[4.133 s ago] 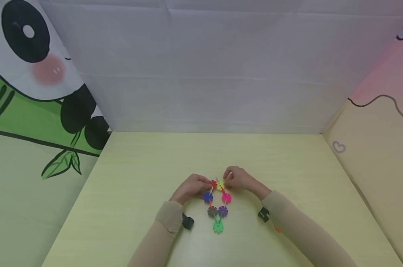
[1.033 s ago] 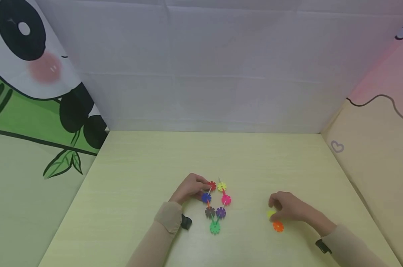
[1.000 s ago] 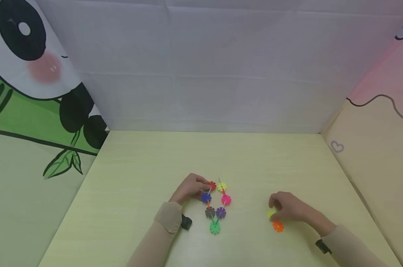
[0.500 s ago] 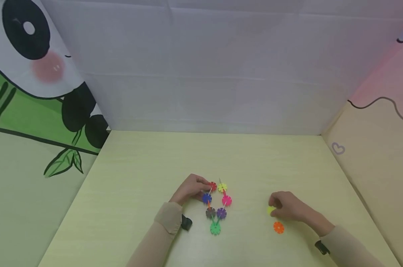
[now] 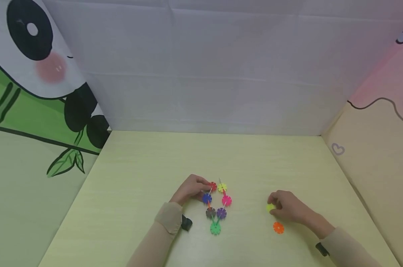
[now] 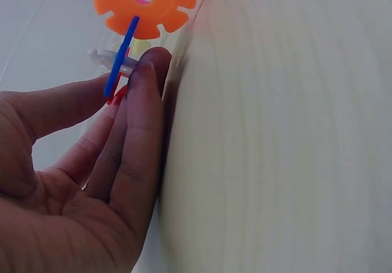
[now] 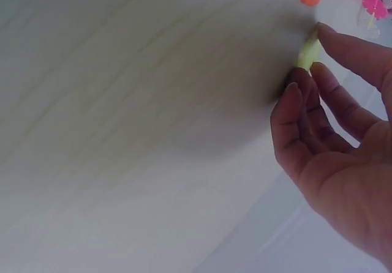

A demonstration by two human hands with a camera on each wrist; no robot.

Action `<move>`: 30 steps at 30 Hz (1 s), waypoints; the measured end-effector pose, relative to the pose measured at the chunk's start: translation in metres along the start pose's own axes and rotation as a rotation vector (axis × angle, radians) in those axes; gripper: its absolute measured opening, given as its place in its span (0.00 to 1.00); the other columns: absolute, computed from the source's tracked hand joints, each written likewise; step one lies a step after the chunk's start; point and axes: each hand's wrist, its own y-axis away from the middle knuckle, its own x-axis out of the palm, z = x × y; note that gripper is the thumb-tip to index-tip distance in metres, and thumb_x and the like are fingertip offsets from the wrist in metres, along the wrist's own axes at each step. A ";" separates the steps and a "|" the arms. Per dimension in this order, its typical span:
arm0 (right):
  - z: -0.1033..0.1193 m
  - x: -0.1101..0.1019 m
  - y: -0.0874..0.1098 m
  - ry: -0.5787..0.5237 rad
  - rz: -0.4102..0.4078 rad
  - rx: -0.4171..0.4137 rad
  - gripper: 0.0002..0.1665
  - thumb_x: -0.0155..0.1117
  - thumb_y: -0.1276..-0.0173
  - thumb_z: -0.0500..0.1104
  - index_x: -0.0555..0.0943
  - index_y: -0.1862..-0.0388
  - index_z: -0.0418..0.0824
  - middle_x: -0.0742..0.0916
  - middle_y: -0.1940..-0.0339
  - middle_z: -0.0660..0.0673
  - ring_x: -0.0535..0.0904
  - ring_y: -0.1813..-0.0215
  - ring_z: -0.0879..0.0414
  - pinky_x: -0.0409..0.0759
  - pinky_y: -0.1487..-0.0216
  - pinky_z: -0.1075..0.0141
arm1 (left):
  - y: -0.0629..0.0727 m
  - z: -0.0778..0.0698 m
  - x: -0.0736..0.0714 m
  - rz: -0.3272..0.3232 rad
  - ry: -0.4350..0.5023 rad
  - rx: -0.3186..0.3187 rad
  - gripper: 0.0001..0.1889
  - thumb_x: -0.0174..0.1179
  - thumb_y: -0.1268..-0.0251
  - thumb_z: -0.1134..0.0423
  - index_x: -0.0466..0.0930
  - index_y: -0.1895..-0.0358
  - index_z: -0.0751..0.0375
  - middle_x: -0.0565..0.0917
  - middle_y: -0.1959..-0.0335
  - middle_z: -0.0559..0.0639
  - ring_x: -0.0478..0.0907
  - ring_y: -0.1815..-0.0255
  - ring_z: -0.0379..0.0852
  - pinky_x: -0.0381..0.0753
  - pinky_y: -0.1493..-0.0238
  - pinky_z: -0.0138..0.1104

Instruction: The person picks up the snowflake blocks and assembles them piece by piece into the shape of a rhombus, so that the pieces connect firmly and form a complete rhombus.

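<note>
Snowflake discs are linked in a loop on the table. My left hand (image 5: 189,188) holds the loop at its red disc (image 5: 213,186), beside the blue disc (image 5: 206,198). A yellow disc (image 5: 222,187) sits across from the red one, with a gap between them. Pink (image 5: 226,200), purple (image 5: 221,213), brown (image 5: 210,212) and green (image 5: 215,228) discs complete the sides and bottom. Farther right, my right hand (image 5: 290,205) pinches a loose yellow disc (image 5: 269,207) between thumb and fingers, close to the tabletop. In the left wrist view, fingers partly cover the red disc.
A loose orange disc (image 5: 278,227) lies flat just below my right hand. The pale wooden table (image 5: 148,155) is bounded by a white back panel (image 5: 201,92) and printed side panels. Small black cameras (image 5: 186,223) sit at the wrists.
My right hand has gone from the loop's top to the loose discs on the right and taken the yellow one, shifting it slightly away from the orange one. My left hand stays at the red disc.
</note>
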 end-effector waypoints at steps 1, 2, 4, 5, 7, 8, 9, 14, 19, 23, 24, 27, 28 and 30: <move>0.002 0.000 0.000 0.011 -0.003 0.002 0.14 0.72 0.45 0.36 0.80 0.60 0.40 0.77 0.73 0.53 0.71 0.70 0.58 0.74 0.66 0.64 | 0.000 0.000 0.000 0.000 0.001 -0.001 0.07 0.66 0.41 0.64 0.86 0.63 0.64 0.84 0.73 0.52 0.77 0.80 0.42 0.81 0.74 0.38; 0.004 -0.001 0.001 0.020 -0.003 0.004 0.14 0.72 0.46 0.35 0.80 0.60 0.39 0.77 0.73 0.52 0.71 0.71 0.58 0.74 0.67 0.64 | 0.000 0.000 0.000 0.000 0.000 -0.001 0.07 0.66 0.41 0.64 0.86 0.62 0.64 0.84 0.73 0.52 0.77 0.79 0.42 0.81 0.74 0.38; 0.007 -0.001 0.000 0.037 -0.006 0.016 0.14 0.72 0.47 0.33 0.80 0.61 0.37 0.77 0.72 0.52 0.71 0.70 0.58 0.74 0.67 0.63 | -0.001 0.000 0.000 -0.003 -0.002 0.000 0.07 0.66 0.41 0.64 0.86 0.62 0.63 0.83 0.73 0.52 0.76 0.79 0.42 0.81 0.74 0.38; 0.008 -0.002 0.000 0.041 -0.003 0.024 0.14 0.72 0.48 0.33 0.79 0.62 0.37 0.77 0.72 0.51 0.71 0.70 0.58 0.74 0.67 0.63 | -0.001 0.000 0.000 -0.003 -0.001 -0.002 0.07 0.66 0.41 0.64 0.86 0.62 0.63 0.83 0.73 0.52 0.76 0.79 0.42 0.80 0.74 0.38; 0.009 -0.002 -0.002 0.056 0.001 0.045 0.15 0.72 0.50 0.32 0.78 0.63 0.36 0.78 0.72 0.51 0.70 0.70 0.57 0.73 0.67 0.63 | -0.002 0.000 0.000 -0.002 0.006 -0.003 0.07 0.66 0.41 0.64 0.86 0.62 0.64 0.83 0.73 0.52 0.76 0.80 0.43 0.81 0.74 0.38; 0.009 -0.002 -0.002 0.060 0.005 0.054 0.15 0.72 0.51 0.32 0.78 0.64 0.37 0.77 0.72 0.51 0.70 0.70 0.57 0.73 0.67 0.63 | -0.002 0.001 0.000 -0.001 0.009 -0.004 0.07 0.66 0.41 0.64 0.86 0.62 0.64 0.83 0.74 0.52 0.76 0.80 0.43 0.80 0.74 0.38; 0.009 -0.002 -0.003 0.062 0.008 0.065 0.15 0.72 0.51 0.31 0.78 0.65 0.37 0.77 0.73 0.51 0.70 0.70 0.57 0.73 0.67 0.63 | -0.002 0.000 0.000 0.000 0.013 -0.005 0.07 0.67 0.41 0.65 0.86 0.62 0.64 0.83 0.74 0.52 0.76 0.80 0.43 0.81 0.74 0.38; 0.003 -0.003 -0.007 0.045 0.016 0.072 0.14 0.73 0.52 0.31 0.77 0.69 0.40 0.76 0.74 0.51 0.70 0.70 0.56 0.72 0.68 0.62 | -0.002 0.000 0.002 0.003 0.010 0.000 0.07 0.66 0.41 0.65 0.86 0.62 0.64 0.84 0.73 0.52 0.77 0.79 0.43 0.81 0.74 0.38; -0.008 -0.008 -0.018 -0.029 -0.018 0.067 0.09 0.71 0.45 0.33 0.82 0.68 0.44 0.80 0.71 0.53 0.74 0.68 0.57 0.74 0.67 0.62 | -0.002 -0.002 0.004 0.001 -0.005 0.003 0.07 0.66 0.41 0.65 0.86 0.62 0.64 0.84 0.72 0.53 0.78 0.78 0.43 0.81 0.73 0.38; -0.013 -0.014 -0.039 -0.117 -0.019 0.019 0.03 0.68 0.38 0.36 0.85 0.66 0.43 0.84 0.70 0.54 0.77 0.67 0.58 0.76 0.65 0.62 | -0.002 -0.002 0.005 -0.006 -0.010 0.006 0.07 0.66 0.41 0.65 0.85 0.62 0.64 0.84 0.72 0.52 0.78 0.77 0.43 0.81 0.73 0.38; -0.013 -0.015 -0.046 -0.139 -0.016 -0.002 0.02 0.67 0.37 0.36 0.85 0.65 0.42 0.85 0.70 0.53 0.78 0.67 0.57 0.76 0.65 0.63 | -0.003 -0.002 0.006 -0.007 -0.009 0.004 0.07 0.66 0.41 0.65 0.85 0.62 0.64 0.84 0.72 0.52 0.78 0.78 0.43 0.81 0.73 0.38; -0.005 -0.017 -0.068 -0.206 -0.011 -0.045 0.03 0.66 0.36 0.37 0.84 0.64 0.39 0.85 0.68 0.51 0.79 0.67 0.54 0.77 0.66 0.64 | -0.004 -0.002 0.006 -0.009 -0.004 -0.001 0.07 0.66 0.41 0.64 0.86 0.62 0.64 0.84 0.72 0.52 0.77 0.78 0.43 0.81 0.73 0.37; -0.001 -0.017 -0.075 -0.222 -0.012 -0.057 0.03 0.66 0.36 0.37 0.84 0.64 0.39 0.85 0.68 0.50 0.79 0.67 0.53 0.77 0.67 0.64 | -0.004 -0.002 0.006 -0.009 -0.003 -0.002 0.07 0.66 0.41 0.64 0.86 0.62 0.63 0.84 0.72 0.52 0.77 0.78 0.42 0.81 0.73 0.37; 0.009 -0.017 -0.089 -0.255 -0.013 -0.069 0.03 0.65 0.35 0.36 0.83 0.63 0.38 0.85 0.68 0.48 0.79 0.66 0.49 0.77 0.68 0.64 | -0.004 -0.003 0.006 -0.004 0.005 -0.005 0.07 0.66 0.41 0.64 0.86 0.62 0.63 0.84 0.72 0.52 0.77 0.78 0.42 0.81 0.73 0.37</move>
